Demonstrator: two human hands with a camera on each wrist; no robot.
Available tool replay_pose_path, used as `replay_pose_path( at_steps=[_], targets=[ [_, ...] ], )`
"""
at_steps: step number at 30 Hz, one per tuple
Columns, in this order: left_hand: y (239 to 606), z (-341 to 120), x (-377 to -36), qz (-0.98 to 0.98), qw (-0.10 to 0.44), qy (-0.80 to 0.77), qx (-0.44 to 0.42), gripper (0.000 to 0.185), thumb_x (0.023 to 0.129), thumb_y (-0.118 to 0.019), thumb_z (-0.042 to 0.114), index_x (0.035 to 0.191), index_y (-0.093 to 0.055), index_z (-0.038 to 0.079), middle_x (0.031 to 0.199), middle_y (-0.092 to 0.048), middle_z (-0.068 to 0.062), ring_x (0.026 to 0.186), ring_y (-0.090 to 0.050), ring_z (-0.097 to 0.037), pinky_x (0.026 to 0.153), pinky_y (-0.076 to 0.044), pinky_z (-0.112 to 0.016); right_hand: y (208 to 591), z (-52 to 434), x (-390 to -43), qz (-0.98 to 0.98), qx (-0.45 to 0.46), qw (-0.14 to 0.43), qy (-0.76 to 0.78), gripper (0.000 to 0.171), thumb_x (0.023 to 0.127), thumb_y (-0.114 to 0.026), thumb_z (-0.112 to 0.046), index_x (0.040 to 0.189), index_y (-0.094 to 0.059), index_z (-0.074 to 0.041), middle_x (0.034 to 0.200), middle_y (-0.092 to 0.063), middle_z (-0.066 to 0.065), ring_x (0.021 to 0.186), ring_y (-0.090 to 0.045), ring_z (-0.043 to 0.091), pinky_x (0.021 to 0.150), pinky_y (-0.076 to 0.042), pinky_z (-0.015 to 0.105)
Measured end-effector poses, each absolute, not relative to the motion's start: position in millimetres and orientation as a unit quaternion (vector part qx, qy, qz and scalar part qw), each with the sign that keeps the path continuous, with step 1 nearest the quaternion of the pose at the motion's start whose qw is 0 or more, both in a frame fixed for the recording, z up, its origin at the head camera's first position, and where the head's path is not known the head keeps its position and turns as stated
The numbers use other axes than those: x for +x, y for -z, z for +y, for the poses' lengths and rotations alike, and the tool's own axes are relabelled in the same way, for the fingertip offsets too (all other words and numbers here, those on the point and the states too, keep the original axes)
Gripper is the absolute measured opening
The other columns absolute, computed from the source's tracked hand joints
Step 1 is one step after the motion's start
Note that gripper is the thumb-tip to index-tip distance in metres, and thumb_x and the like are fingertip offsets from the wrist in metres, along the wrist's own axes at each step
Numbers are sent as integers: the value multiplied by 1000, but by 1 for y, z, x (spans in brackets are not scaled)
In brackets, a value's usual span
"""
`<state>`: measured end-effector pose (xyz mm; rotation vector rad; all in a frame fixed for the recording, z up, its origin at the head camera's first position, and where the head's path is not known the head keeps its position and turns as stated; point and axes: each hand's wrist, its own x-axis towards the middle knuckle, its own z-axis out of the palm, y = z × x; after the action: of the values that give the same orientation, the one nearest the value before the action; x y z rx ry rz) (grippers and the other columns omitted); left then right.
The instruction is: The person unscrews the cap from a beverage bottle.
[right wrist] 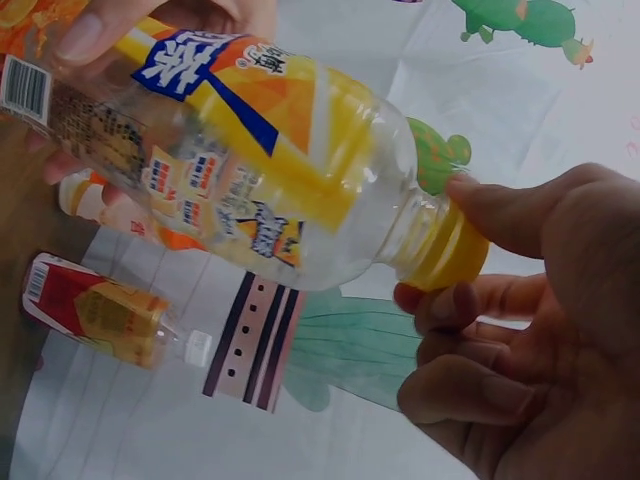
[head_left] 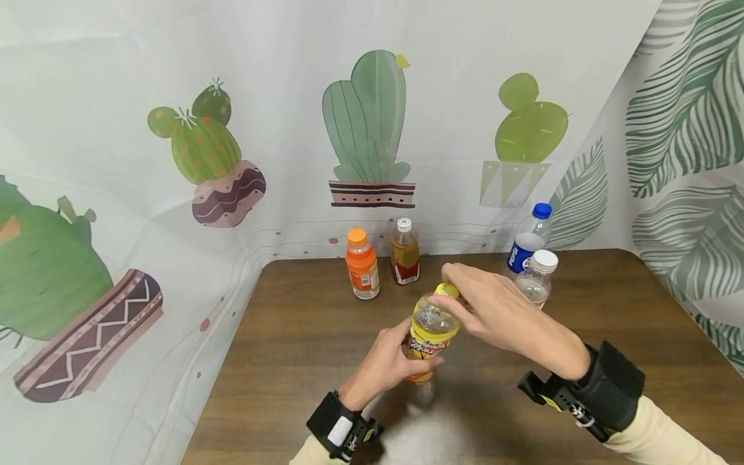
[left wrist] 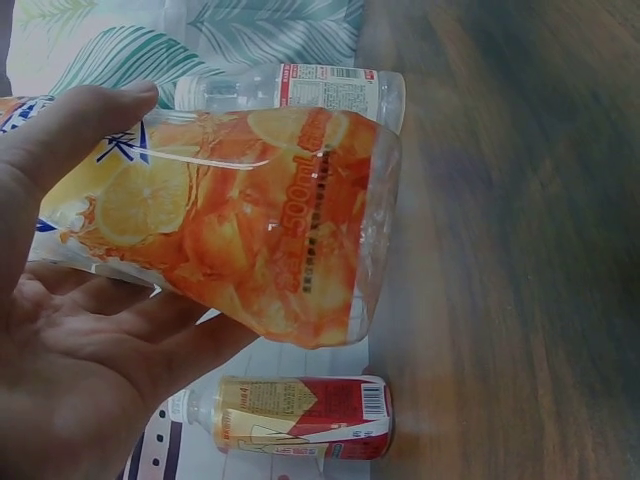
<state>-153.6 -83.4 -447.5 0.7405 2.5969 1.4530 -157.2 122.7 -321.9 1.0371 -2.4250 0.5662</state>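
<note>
A clear plastic drink bottle (head_left: 431,331) with a yellow and orange label leans over the middle of the table. My left hand (head_left: 380,361) grips it round the labelled body, thumb on one side and fingers on the other; in the left wrist view its orange lower label (left wrist: 270,210) shows. At the top, the thumb and forefinger of my right hand (head_left: 494,303) pinch the yellow cap (right wrist: 450,248). The cap sits on the bottle's neck (right wrist: 404,232). Through the clear shoulder of the bottle no drink shows.
Behind, on the brown table (head_left: 290,342), stand an orange-capped bottle (head_left: 363,265) and a white-capped bottle (head_left: 405,252) with a red and gold label. To the right are a blue-capped Pepsi bottle (head_left: 526,242) and a clear white-capped bottle (head_left: 536,278), partly behind my right hand. A cactus-print cloth (head_left: 279,129) hangs behind.
</note>
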Motion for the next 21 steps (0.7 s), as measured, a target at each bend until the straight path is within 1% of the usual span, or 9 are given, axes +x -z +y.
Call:
replay_pose_path(
  at_steps=[4, 10, 15, 19, 21],
  targets=[
    [450, -83, -155, 843, 38, -473, 253, 54, 81, -82, 31, 128, -56, 19, 113, -71, 0, 95, -66, -5, 79, -55, -20, 326, 123, -159, -865, 399, 224, -205, 22, 93, -68, -28, 91, -50, -15, 74, -39, -8, 66, -37, 3, 54, -35, 17],
    [451, -84, -155, 836, 45, -478, 266, 55, 81, -83, 28, 128, -56, 18, 114, -71, 0, 96, -66, -5, 81, -55, -19, 325, 126, -160, -862, 419, 198, -206, 17, 96, -65, -28, 94, -51, -17, 82, -45, -8, 73, -40, 3, 57, -39, 17],
    [452, -85, -155, 825, 65, -485, 282, 54, 81, -83, 27, 127, -57, 17, 115, -71, -2, 97, -66, -4, 83, -56, -20, 325, 127, -161, -853, 443, 179, -210, 16, 95, -66, -26, 95, -53, -18, 85, -45, -9, 77, -40, 2, 58, -40, 16],
    [456, -86, -155, 816, 87, -491, 292, 54, 81, -83, 29, 127, -57, 17, 115, -71, -2, 99, -66, -3, 86, -55, -20, 327, 129, -161, -846, 459, 177, -206, 16, 95, -66, -26, 97, -54, -17, 86, -46, -9, 79, -42, 2, 60, -41, 16],
    [459, -85, -155, 814, 90, -493, 294, 54, 81, -83, 29, 127, -57, 16, 115, -71, -2, 100, -66, -4, 87, -55, -20, 329, 130, -162, -845, 463, 175, -204, 16, 95, -66, -26, 98, -54, -17, 87, -47, -9, 80, -43, 2, 60, -42, 16]
  ],
)
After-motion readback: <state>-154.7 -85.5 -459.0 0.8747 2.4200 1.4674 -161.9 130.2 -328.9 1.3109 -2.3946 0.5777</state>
